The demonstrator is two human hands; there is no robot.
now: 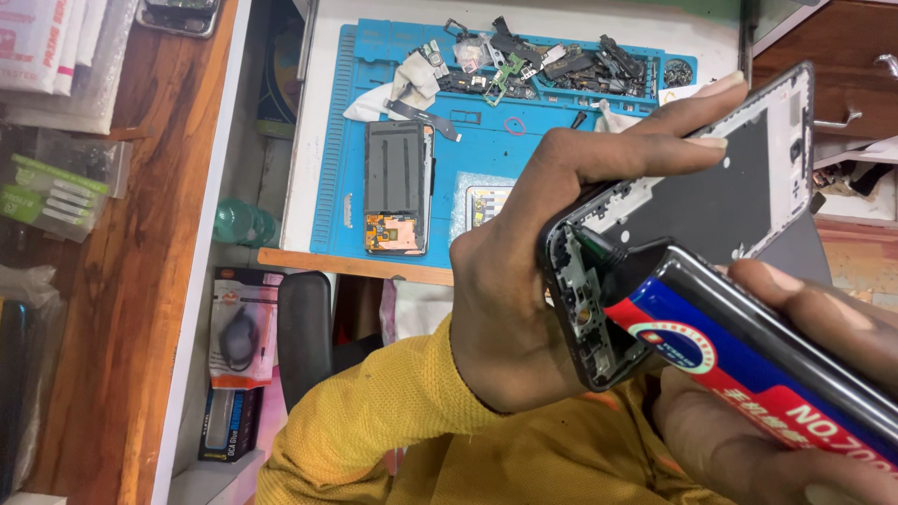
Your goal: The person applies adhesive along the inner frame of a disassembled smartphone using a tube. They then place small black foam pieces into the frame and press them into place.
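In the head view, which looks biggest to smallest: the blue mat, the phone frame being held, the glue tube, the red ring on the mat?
1. Blue mat
2. Phone frame and glue tube: alike, both near the camera, so unsure
3. Red ring

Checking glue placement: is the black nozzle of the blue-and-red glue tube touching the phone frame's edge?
Yes, the nozzle meets the black phone frame at its lower inner edge.
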